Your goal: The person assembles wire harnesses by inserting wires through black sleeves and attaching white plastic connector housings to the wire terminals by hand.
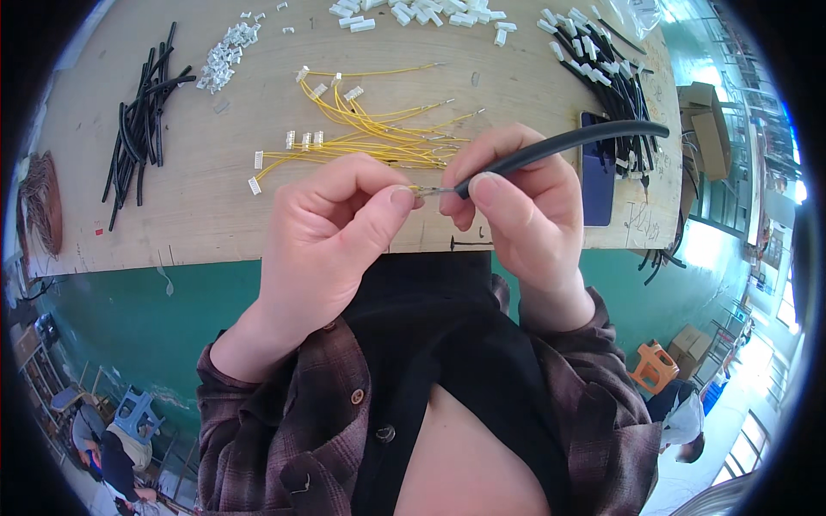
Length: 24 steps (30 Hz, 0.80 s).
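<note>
My left hand [323, 232] is closed in a pinch, with a thin yellow wire [416, 187] ending in a metal terminal at its fingertips. Between thumb and fingers, my right hand [538, 215] grips a thick black cable [576, 142], whose free end curves up to the right. A thin grey lead [446, 190] sticks out of the cable's near end and meets the terminal between my hands; whether they are joined I cannot tell. Just beyond lies a bundle of yellow wires [379, 112] with white connectors [318, 138] on their left ends.
Black sleeve pieces [138, 129] lie at the table's left, beside small white connectors [228, 56]. White housings [422, 13] are heaped at the far edge. On the right are black cables with white ends [615, 82] and a dark phone-like slab [597, 185]. Stools [654, 368] and people are beyond.
</note>
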{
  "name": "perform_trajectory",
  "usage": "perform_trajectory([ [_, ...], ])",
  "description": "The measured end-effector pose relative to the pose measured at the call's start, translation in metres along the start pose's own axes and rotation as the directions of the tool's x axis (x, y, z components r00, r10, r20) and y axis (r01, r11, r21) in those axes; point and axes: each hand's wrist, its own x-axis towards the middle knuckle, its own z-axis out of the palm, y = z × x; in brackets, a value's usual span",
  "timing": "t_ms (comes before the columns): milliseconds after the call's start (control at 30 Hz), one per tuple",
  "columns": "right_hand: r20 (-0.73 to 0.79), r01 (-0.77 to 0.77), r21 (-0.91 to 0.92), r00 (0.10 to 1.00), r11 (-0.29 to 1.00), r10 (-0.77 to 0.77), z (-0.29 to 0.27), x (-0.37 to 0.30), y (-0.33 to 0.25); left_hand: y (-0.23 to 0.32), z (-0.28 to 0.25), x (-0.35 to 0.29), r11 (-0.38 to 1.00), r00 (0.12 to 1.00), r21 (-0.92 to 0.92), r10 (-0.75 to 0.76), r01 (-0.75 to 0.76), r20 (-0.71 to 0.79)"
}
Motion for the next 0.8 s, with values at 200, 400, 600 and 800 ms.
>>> perform_trajectory([
  [200,-0.039,0.069,-0.060,0.997,0.996,-0.071,0.010,-0.001,0.004,-0.003,0.001,-0.001,0.997,0.999,0.050,0.053,-0.052,-0.011],
  [400,-0.071,0.036,-0.029,0.997,0.999,-0.038,0.006,-0.007,0.012,-0.014,0.004,0.000,0.842,0.949,0.446,0.308,-0.304,0.065],
  [600,-0.055,0.058,-0.003,0.997,0.998,-0.058,-0.005,-0.017,0.022,-0.022,0.009,0.001,0.904,0.982,0.391,0.189,-0.174,-0.001],
  [800,-0.024,0.084,-0.094,0.996,0.992,-0.086,-0.003,-0.009,0.025,-0.013,0.008,0.000,0.969,0.996,0.233,-0.088,0.082,0.013],
])
